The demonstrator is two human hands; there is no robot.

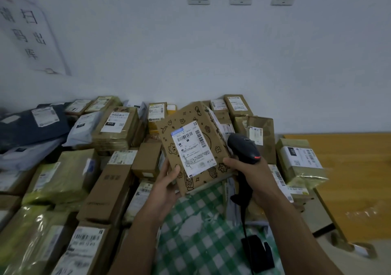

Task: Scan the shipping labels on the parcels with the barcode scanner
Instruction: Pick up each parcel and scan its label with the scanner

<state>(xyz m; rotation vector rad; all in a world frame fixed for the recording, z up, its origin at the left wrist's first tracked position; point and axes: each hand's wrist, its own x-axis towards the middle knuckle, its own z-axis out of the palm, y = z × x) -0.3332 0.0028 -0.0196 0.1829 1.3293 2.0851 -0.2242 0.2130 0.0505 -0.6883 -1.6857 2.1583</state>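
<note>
A brown cardboard parcel [203, 122] printed with cartoon drawings is held tilted up above the pile. Its white shipping label [191, 147] with barcodes faces me. My left hand [168, 181] grips the parcel's lower left corner, thumb on the front face. My right hand [247, 169] holds a black barcode scanner [243, 146] by its handle, and its fingers also touch the parcel's lower right edge. The scanner's head sits just right of the label, with a red spot on it. Its cable [245, 228] hangs down.
Many labelled parcels and mailer bags cover the surface: brown boxes [108, 192] at left, dark and grey bags [27, 126] at far left, taped boxes [298, 160] at right. A green checked bag [201, 232] lies below my hands. A wooden table [355, 169] stands right. The wall is close behind.
</note>
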